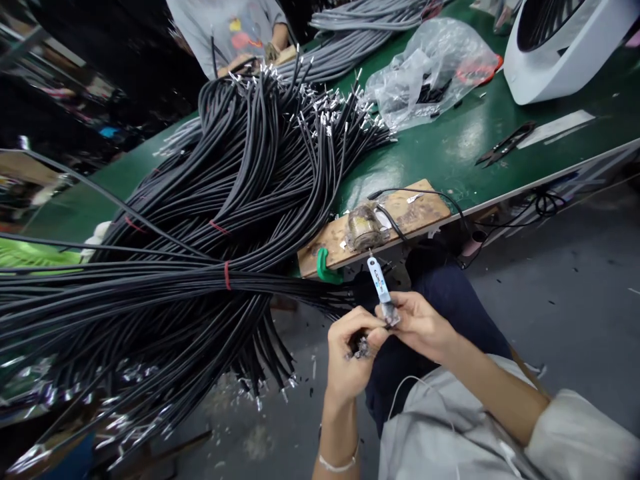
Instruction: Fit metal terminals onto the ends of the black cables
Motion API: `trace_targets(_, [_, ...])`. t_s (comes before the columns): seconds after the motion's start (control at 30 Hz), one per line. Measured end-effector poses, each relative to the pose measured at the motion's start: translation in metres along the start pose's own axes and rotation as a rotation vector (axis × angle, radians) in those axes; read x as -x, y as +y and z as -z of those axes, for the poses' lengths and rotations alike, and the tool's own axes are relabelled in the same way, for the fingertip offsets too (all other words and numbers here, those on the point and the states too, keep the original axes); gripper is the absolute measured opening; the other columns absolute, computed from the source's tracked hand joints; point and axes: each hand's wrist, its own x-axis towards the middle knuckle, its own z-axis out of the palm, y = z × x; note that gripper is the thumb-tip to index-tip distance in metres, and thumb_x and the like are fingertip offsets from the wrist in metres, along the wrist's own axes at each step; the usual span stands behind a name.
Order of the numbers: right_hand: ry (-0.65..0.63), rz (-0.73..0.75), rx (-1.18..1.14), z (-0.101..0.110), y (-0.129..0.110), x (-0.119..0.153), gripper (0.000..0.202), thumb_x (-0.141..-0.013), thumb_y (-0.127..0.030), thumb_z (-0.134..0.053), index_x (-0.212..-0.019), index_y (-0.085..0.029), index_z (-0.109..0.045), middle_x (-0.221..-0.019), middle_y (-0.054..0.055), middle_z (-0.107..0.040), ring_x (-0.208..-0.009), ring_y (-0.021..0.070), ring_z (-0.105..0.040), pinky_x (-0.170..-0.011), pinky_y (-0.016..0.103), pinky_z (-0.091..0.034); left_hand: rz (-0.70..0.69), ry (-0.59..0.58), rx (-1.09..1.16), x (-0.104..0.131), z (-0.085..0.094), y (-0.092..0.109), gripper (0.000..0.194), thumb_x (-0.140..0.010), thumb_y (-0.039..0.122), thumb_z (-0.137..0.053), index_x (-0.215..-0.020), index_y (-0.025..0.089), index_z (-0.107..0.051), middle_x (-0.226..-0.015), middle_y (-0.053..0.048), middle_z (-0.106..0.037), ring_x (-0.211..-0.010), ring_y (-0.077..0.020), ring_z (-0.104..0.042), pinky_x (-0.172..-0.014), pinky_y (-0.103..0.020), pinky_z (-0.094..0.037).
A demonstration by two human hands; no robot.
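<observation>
My left hand (350, 350) is closed around the ends of several black cables, with silvery tips poking out below the thumb. Close beside it, my right hand (423, 323) has thumb and fingers pinched together at the lower end of a light blue strip-shaped tool (379, 280). What those fingers hold is too small to make out. The blue tool's upper end meets the shaft of a small tape-wrapped motor (364, 228) on a wooden board (423, 203). A bundle of black cables (165, 283), tied with red bands, runs from the left toward my left hand.
A green clamp (327, 267) grips the board at the green table's (450, 157) edge. A big heap of black cables (240, 167) covers the left. Plastic bag (430, 67), thread snips (505, 145) and a white fan (555, 60) lie farther right. Another person (235, 33) works across the table.
</observation>
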Motion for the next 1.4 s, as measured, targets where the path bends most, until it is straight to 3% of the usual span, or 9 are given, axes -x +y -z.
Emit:
trace_targets(0.07, [-0.159, -0.201, 0.012, 0.01, -0.015, -0.003, 0.048, -0.066, -0.057, -0.077, -0.071, -0.013, -0.057, -0.06, -0.003, -0.049, -0.051, 0.0073, -0.041, -0.049, 0.021, -0.033, -0.048, 0.002, -0.005, -0.002, 0.0, -0.002, 0.013, -0.082, 0.024, -0.069, -0.071, 0.018, -0.07, -0.064, 0.0, -0.059, -0.059, -0.0112, -0.051, -0.056, -0.023, -0.037])
trace_targets(0.13, [-0.222, -0.264, 0.181, 0.019, -0.031, -0.009, 0.047, -0.066, -0.055, -0.078, -0.069, -0.012, -0.059, -0.058, -0.004, -0.048, -0.052, 0.0066, -0.04, -0.049, 0.021, -0.031, -0.053, 0.029, -0.044, -0.002, -0.004, -0.002, 0.008, -0.08, 0.02, -0.07, -0.072, 0.018, -0.07, -0.064, 0.001, -0.059, -0.059, -0.0108, -0.051, -0.056, -0.023, -0.037])
trace_targets(0.33, [0.06, -0.102, 0.433, 0.018, -0.058, -0.039, 0.058, -0.065, -0.068, -0.069, -0.058, -0.012, -0.058, -0.055, -0.003, -0.05, -0.054, 0.0078, -0.041, -0.051, 0.023, -0.029, -0.127, 0.131, -0.071, 0.001, -0.01, -0.003, 0.005, -0.076, 0.015, -0.073, -0.076, 0.018, -0.069, -0.065, 0.001, -0.06, -0.061, -0.0114, -0.053, -0.058, -0.023, -0.04])
trace_targets(0.67, [0.066, -0.121, -0.206, -0.004, -0.025, -0.047, 0.048, -0.066, -0.058, -0.077, -0.063, -0.011, -0.066, -0.057, 0.0, -0.056, -0.051, 0.008, -0.047, -0.047, 0.02, -0.033, -0.098, 0.251, -0.034, -0.009, -0.013, 0.001, 0.008, -0.078, 0.014, -0.071, -0.074, 0.02, -0.068, -0.064, 0.004, -0.055, -0.058, -0.009, -0.05, -0.055, -0.019, -0.039])
trace_targets(0.83, [0.01, -0.192, -0.362, 0.005, -0.009, -0.044, 0.046, -0.072, -0.058, -0.073, -0.072, -0.012, -0.07, -0.064, 0.003, -0.061, -0.055, 0.0095, -0.049, -0.053, 0.022, -0.04, -0.051, 0.248, -0.052, -0.011, -0.016, 0.005, 0.013, -0.079, 0.013, -0.069, -0.068, 0.018, -0.065, -0.061, 0.004, -0.052, -0.055, -0.0081, -0.046, -0.053, -0.02, -0.036])
trace_targets(0.97, [0.08, -0.211, -0.405, 0.025, -0.005, -0.039, 0.042, -0.075, -0.055, -0.072, -0.075, -0.013, -0.071, -0.064, 0.002, -0.061, -0.052, 0.007, -0.044, -0.049, 0.02, -0.034, -0.058, 0.23, -0.038, -0.007, -0.014, 0.006, 0.01, -0.078, 0.013, -0.07, -0.07, 0.019, -0.067, -0.062, 0.003, -0.056, -0.057, -0.0091, -0.05, -0.054, -0.02, -0.038])
trace_targets(1.2, [0.301, 0.049, 0.078, 0.054, -0.013, -0.005, 0.024, -0.076, -0.039, -0.076, -0.08, -0.016, -0.072, -0.072, 0.002, -0.062, -0.062, 0.0103, -0.05, -0.059, 0.023, -0.04, -0.172, 0.059, 0.1, 0.0, -0.002, -0.01, 0.014, -0.084, 0.029, -0.067, -0.078, 0.019, -0.074, -0.063, -0.004, -0.065, -0.058, -0.0136, -0.057, -0.056, -0.024, -0.044])
trace_targets(1.3, [0.325, 0.128, 0.329, 0.049, -0.016, 0.011, 0.019, -0.082, -0.036, -0.071, -0.078, -0.017, -0.07, -0.071, 0.003, -0.06, -0.066, 0.0133, -0.052, -0.06, 0.025, -0.041, -0.12, -0.025, 0.104, 0.002, 0.008, -0.018, 0.022, -0.083, 0.039, -0.067, -0.081, 0.019, -0.074, -0.055, -0.001, -0.054, -0.05, -0.0113, -0.049, -0.049, -0.023, -0.037])
trace_targets(1.4, [0.282, 0.176, 0.514, 0.034, -0.014, 0.02, 0.017, -0.084, -0.032, -0.068, -0.075, -0.017, -0.068, -0.07, 0.003, -0.058, -0.066, 0.0151, -0.052, -0.059, 0.027, -0.041, -0.064, -0.007, 0.123, 0.004, 0.014, -0.019, 0.026, -0.081, 0.043, -0.069, -0.088, 0.018, -0.07, -0.071, -0.004, -0.057, -0.061, -0.0136, -0.053, -0.052, -0.023, -0.04])
